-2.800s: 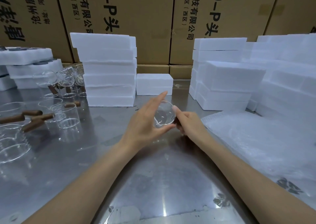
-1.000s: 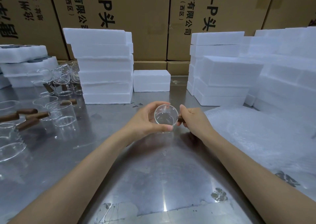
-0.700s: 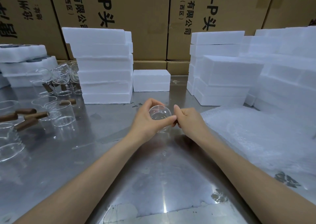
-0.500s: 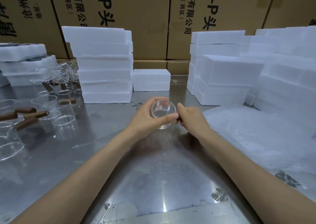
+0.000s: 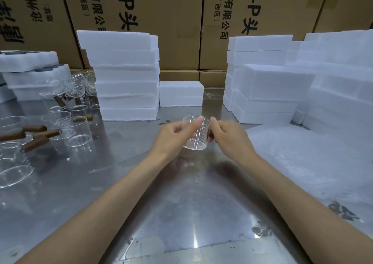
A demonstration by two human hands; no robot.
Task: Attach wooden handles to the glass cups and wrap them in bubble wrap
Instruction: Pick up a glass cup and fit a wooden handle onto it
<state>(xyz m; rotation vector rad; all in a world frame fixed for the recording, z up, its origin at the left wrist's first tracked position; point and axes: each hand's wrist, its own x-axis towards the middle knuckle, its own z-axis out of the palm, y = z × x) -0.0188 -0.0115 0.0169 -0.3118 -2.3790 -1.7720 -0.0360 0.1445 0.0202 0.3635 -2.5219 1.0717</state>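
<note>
Holding the glass cup in my left hand, my right hand pinches its wooden handle; beyond them, cardboard boxes read "有限公司".

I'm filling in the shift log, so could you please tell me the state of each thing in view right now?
glass cup: upright, held above the table between both hands
wooden handle: at the cup's right side, mostly hidden in the right hand
left hand: grips the cup
right hand: curled round the handle
bubble wrap: lying flat, unused
cups on the left: standing, handles fitted
foam stack: stacked
</note>
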